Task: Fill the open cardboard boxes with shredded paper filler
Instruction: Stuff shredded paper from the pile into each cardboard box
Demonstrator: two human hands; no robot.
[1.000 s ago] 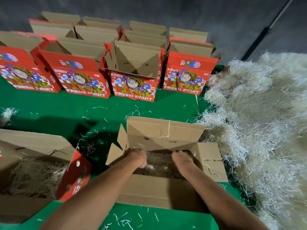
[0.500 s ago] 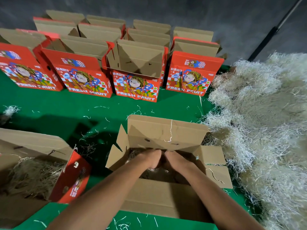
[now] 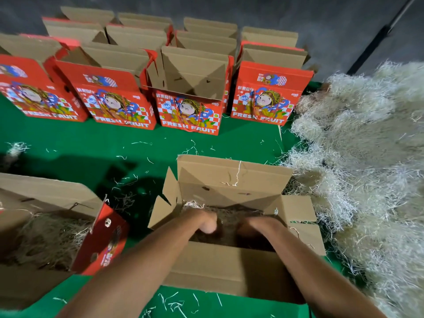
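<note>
Both hands down inside near box [image 3: 220,267], on filler [image 3: 231,216] lying in it: left hand [image 3: 205,222] curled, fist-like; right hand [image 3: 254,228] in shadow, grip impossible to tell. Big filler pile [image 3: 367,168] just right, touching box.

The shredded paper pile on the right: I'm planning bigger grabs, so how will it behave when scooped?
The shredded paper pile looks airy, so probably light and compressible. Its tangled strands likely lift as a clump, yet shed: loose strands dot the green mat.
</note>
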